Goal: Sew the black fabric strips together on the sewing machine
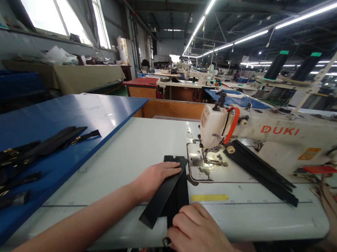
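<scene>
In the head view, my left hand [160, 177] lies across the top of a black strip [160, 205], its fingers stretched out and pressed on it. Under and beside this strip are more black strips [182, 191], partly overlapping on the white sewing table. My right hand [196, 233] is closed around the near end of a black strap at the table's front edge. A small metal ring [166, 242] shows by its fingertips. The strap's lower part drops past the edge and is mostly hidden.
A white sewing machine [276, 131] stands right of my hands, with its needle plate beside the strips. Another bundle of black strips [263, 172] lies under its arm. Yellow tape [209, 197] marks the table. Black straps with metal fittings [46, 145] lie on the blue table [103, 113] at left.
</scene>
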Demonstrator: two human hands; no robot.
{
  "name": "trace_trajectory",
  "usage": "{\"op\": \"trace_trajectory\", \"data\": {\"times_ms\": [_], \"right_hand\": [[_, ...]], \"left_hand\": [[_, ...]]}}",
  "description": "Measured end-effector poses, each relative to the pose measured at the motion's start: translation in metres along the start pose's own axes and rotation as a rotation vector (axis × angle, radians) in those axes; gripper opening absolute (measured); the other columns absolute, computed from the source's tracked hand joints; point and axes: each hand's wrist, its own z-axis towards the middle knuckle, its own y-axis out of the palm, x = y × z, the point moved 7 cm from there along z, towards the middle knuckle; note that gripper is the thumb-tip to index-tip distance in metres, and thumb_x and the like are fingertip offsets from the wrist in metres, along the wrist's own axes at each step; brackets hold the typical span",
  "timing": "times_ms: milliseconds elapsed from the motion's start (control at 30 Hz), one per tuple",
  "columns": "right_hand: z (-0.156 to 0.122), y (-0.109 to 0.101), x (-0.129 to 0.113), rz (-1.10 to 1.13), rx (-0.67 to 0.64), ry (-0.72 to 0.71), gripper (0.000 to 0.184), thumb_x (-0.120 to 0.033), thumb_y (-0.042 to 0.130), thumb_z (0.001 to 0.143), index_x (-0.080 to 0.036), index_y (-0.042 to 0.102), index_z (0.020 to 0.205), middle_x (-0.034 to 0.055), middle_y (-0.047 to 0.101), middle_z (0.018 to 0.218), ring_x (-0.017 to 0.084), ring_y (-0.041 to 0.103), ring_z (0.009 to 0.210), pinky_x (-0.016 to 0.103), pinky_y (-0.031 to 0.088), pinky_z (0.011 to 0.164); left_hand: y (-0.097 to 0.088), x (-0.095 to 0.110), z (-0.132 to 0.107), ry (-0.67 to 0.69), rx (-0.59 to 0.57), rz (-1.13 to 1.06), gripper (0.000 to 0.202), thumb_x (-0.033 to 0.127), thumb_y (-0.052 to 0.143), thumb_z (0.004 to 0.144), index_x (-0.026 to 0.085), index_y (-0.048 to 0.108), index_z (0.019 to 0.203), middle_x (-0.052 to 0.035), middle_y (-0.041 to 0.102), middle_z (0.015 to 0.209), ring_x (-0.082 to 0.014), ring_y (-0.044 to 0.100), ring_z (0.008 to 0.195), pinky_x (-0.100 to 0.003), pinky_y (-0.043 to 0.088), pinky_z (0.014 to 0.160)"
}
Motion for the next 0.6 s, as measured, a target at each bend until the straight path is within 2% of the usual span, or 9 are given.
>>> {"op": "trace_trajectory", "data": {"times_ms": [100,333,467,600], "right_hand": [[0.0,-0.001,-0.002,-0.088,-0.023,-0.017,0.011,-0.021,0.062,0.087,-0.017,0.056,0.08,0.0005,0.054,0.077,0.019,0.045,0.075,0.034,0.035,0.067],[0.008,-0.007,-0.012,-0.118,-0.135,-0.089,0.009,-0.022,0.059,0.089,-0.016,0.055,0.084,0.0028,0.054,0.082,0.02,0.046,0.073,0.034,0.037,0.066],[0.006,-0.004,-0.016,-0.126,-0.119,-0.184,0.009,-0.019,0.055,0.092,-0.016,0.055,0.083,0.0023,0.051,0.079,0.019,0.043,0.071,0.033,0.035,0.063],[0.002,0.002,-0.012,-0.117,-0.106,-0.217,0.009,-0.015,0.051,0.091,-0.015,0.055,0.083,0.0034,0.049,0.077,0.019,0.042,0.07,0.033,0.034,0.061]], "left_hand": [[0.0,0.0,0.0,-0.003,-0.002,0.0,0.048,0.03,0.05,0.085,0.017,0.053,0.131,-0.0122,0.051,0.14,-0.0233,0.048,0.128,-0.038,0.038,0.107],[0.002,-0.003,0.001,-0.021,-0.017,-0.007,0.05,0.034,0.054,0.084,0.018,0.053,0.132,-0.0117,0.051,0.14,-0.0246,0.048,0.129,-0.039,0.038,0.107],[0.0,0.001,0.002,-0.047,-0.031,-0.015,0.051,0.035,0.055,0.083,0.019,0.053,0.131,-0.0104,0.051,0.14,-0.0246,0.047,0.129,-0.039,0.037,0.107],[-0.002,0.004,0.002,-0.064,-0.044,-0.017,0.049,0.034,0.054,0.084,0.018,0.053,0.131,-0.0122,0.05,0.141,-0.0245,0.047,0.129,-0.039,0.037,0.107]]}}
